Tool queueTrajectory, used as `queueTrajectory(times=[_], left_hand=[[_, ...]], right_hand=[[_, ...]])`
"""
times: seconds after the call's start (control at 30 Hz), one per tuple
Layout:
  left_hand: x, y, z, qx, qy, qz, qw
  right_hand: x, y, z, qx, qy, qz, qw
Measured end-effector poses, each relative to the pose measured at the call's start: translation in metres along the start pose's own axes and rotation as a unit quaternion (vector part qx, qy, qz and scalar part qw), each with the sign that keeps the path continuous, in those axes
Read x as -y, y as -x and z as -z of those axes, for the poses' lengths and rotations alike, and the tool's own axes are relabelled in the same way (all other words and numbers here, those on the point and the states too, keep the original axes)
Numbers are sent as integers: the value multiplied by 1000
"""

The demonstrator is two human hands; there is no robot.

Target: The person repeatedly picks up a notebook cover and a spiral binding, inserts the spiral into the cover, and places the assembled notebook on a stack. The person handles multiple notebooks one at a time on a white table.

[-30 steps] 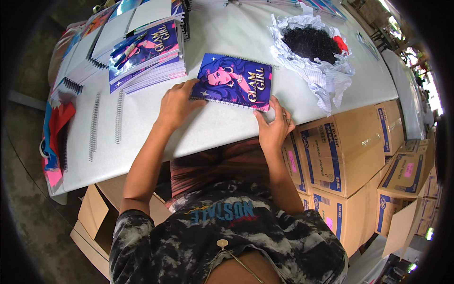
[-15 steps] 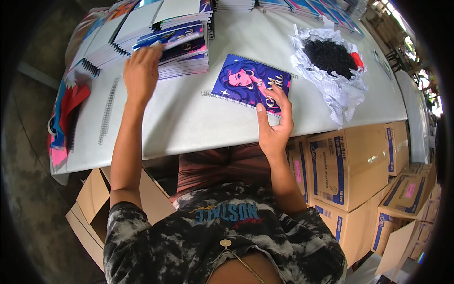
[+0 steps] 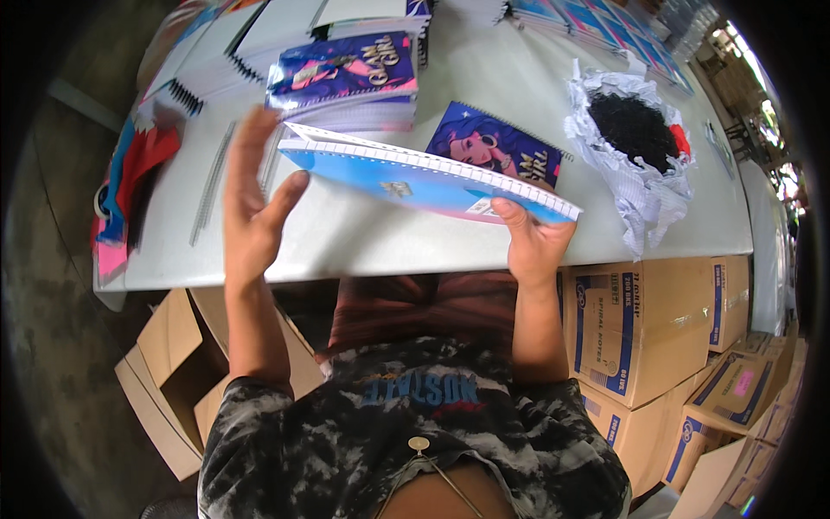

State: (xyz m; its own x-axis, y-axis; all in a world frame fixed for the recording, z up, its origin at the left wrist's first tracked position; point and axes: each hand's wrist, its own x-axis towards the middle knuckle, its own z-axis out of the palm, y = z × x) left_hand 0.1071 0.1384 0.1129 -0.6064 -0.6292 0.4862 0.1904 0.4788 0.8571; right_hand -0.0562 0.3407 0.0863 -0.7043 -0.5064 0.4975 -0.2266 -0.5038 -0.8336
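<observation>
A pad of punched notebook sheets with a light blue cover [image 3: 346, 177] is held up above the table's front, tilted, its row of holes along the upper edge. My right hand [image 3: 538, 249] grips its right end, thumb on the blue cover and the other fingers hidden behind. At the other end, my left hand [image 3: 251, 203] is open, its fingers blurred and its thumb apart, close to the pad's left corner. Behind the pad lies a purple spiral notebook [image 3: 497, 143] with a cartoon portrait, partly covered. A stack of purple-covered notebooks [image 3: 346, 73] stands beyond my left hand.
Loose wire spirals [image 3: 206, 190] lie left on the white table [image 3: 389, 238]. Crumpled white paper [image 3: 635, 195] surrounds a black curly heap [image 3: 631, 130] at right. More notebook stacks [image 3: 277, 35] line the back. Cardboard boxes [image 3: 640, 329] stand below right, an open box [image 3: 173, 355] below left.
My left hand has come back from the stack toward me. The blue-covered pad is now in my right hand, which has left the purple notebook on the table. The view has shifted slightly.
</observation>
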Motion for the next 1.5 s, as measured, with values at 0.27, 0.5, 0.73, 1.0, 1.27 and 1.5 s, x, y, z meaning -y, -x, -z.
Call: queueTrajectory(times=[0.27, 0.5, 0.73, 1.0, 1.27, 1.5], left_hand=[[94, 37, -15, 181, -167, 91, 965], [140, -48, 51, -9, -573, 190, 797], [60, -38, 42, -16, 20, 95, 995], [42, -12, 23, 137, -108, 61, 983], [28, -33, 38, 207, 25, 209, 955], [-6, -47, 31, 258, -297, -107, 913]], right_hand=[[-36, -5, 15, 103, 27, -102, 989], [-38, -7, 15, 172, 44, -94, 980], [-44, -5, 23, 167, 67, -58, 982], [-45, -11, 17, 177, 56, -30, 982], [-46, -11, 20, 193, 59, -5, 979], [-43, -1, 19, 165, 53, -97, 980]])
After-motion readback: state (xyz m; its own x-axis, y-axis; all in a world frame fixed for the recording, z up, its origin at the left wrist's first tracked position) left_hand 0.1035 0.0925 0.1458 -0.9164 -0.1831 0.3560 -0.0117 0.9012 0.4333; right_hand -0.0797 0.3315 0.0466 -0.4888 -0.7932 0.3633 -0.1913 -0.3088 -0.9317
